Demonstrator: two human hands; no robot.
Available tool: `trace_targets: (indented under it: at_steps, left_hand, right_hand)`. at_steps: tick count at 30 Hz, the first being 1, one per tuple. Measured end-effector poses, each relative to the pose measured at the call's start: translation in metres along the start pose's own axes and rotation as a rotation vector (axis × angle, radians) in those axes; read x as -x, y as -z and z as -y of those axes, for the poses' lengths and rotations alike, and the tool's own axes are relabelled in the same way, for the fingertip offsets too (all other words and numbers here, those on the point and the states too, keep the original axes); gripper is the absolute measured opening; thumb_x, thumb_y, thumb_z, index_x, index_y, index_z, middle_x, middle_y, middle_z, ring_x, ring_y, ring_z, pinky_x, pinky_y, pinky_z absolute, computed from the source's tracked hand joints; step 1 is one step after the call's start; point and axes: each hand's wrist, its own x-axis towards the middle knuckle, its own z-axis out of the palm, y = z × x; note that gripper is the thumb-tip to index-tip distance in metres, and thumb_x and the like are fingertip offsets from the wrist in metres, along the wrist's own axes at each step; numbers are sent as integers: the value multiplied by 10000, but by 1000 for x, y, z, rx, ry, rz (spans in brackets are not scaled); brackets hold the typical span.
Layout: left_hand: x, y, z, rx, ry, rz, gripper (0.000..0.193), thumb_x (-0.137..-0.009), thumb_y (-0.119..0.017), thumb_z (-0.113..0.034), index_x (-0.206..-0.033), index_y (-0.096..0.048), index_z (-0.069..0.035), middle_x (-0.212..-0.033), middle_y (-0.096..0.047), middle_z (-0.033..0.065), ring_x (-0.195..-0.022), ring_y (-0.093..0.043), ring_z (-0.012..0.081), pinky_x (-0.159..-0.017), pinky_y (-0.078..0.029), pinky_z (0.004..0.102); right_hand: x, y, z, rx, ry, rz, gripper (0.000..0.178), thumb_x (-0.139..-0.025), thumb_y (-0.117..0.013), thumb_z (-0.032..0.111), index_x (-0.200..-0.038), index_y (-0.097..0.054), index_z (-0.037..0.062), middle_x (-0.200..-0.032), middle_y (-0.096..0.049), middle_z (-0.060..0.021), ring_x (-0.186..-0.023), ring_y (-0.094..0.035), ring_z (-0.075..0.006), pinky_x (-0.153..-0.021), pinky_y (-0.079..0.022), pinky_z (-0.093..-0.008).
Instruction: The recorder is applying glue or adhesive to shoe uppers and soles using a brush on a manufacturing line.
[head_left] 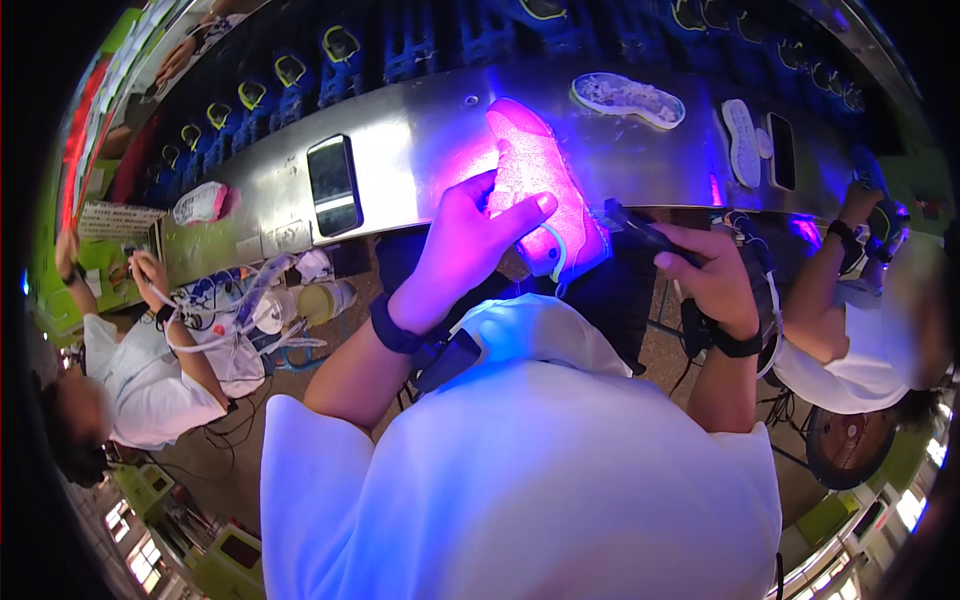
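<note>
A knit-looking shoe [540, 165], lit pink and purple, is tilted over the metal bench's near edge with its toe pointing away from me. My left hand [465, 235] grips it from the left side, thumb across the upper and the other fingers mostly hidden behind. A pale collar loop shows at the heel end. In my right hand [715, 280] is a dark, slim handheld tool [645, 229], its tip close to the shoe's right heel side. Whether the tip touches the shoe, I cannot tell. What kind of tool it is does not show.
On the metal bench [400, 110] lie a dark phone [335, 185], a shoe sole [630, 100] and a white sole [741, 143] beside another phone [781, 152]. Shoes [340, 44] hang in a row beyond. Co-workers sit at left [160, 370] and right [845, 340].
</note>
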Motion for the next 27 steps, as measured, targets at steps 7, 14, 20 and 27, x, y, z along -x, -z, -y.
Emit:
trace_targets:
  at_steps: [7,14,20,27]
  left_hand:
    - [0,6,6,284,49,-98,443,-948,-748,-295,-1245,-642,17,-1052,-737,78,-923,-722,140,-834,-587,298]
    - [10,27,14,344,59,-115,428,-1008,-662,-359,-1214,-653,15,-1031,-731,65,-910,-719,141,-879,-575,303]
    - [22,41,19,612,209,-92,480,-1032,-613,-411,-1314,-583,-24,-1147,-686,72,-1041,-687,168,-910,-575,343]
    - [37,47,17,713,195,-48,372,-1037,-608,-350,-1355,-548,-165,-1100,-653,69,-995,-699,217,-875,-597,323]
  right_hand:
    - [1,-5,-2,-10,36,-19,370,-925,-727,66,-1288,-686,7,-887,-679,9,-797,-577,-71,-745,-480,-246]
    - [-16,-18,27,143,65,-47,372,-910,-741,60,-1271,-684,-11,-1102,-759,-86,-999,-666,-130,-924,-506,-283]
    - [-25,-35,58,315,205,-67,381,-872,-747,31,-1251,-705,25,-1068,-756,-155,-973,-710,-184,-898,-521,-295]
    - [-42,-40,94,446,227,-42,363,-888,-737,43,-1248,-701,17,-976,-743,-138,-885,-705,-185,-821,-532,-302]
